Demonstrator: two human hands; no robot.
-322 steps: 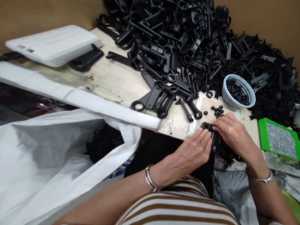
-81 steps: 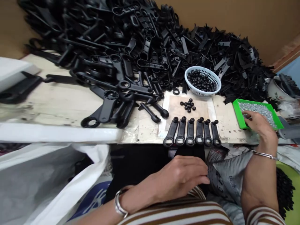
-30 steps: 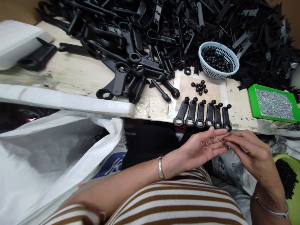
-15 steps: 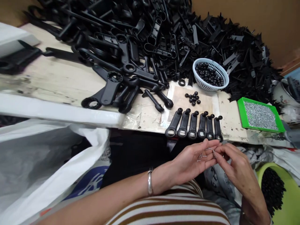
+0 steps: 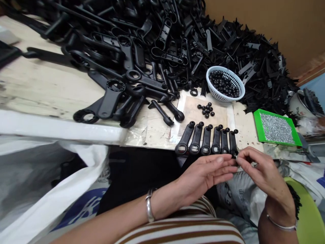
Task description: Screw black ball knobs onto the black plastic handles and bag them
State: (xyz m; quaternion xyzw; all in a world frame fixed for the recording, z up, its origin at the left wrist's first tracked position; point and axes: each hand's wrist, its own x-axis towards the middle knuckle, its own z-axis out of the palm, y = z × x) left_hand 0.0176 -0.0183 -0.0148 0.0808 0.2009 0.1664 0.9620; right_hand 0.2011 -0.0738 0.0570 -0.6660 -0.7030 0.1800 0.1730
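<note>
My left hand (image 5: 207, 171) is cupped palm up below the table edge, its thumb laid over the straight fingers. Loose metal pins lie in that palm, now mostly hidden by the thumb and fingers. Just right of its fingertips my right hand (image 5: 261, 171) is closed in a pinch on a small metal pin, at the ring end of the rightmost black crank handle (image 5: 233, 140). Several such handles stand side by side in a row, ring ends over the table edge, each with a small round knob end pointing away. Behind them a few loose black knobs (image 5: 207, 109) lie clustered.
A pale blue basket (image 5: 241, 84) holds black knobs. The green tray (image 5: 257, 123) at right is full of metal pins. A large heap of black plastic parts (image 5: 162, 37) covers the back. A yellow-green tub (image 5: 308, 217) is low at right, a white sack (image 5: 83, 166) at left.
My right hand has moved from the left palm with a pin to the rightmost handle's ring end. The left hand has tilted, its thumb closing over the pins. The view has shifted slightly.
</note>
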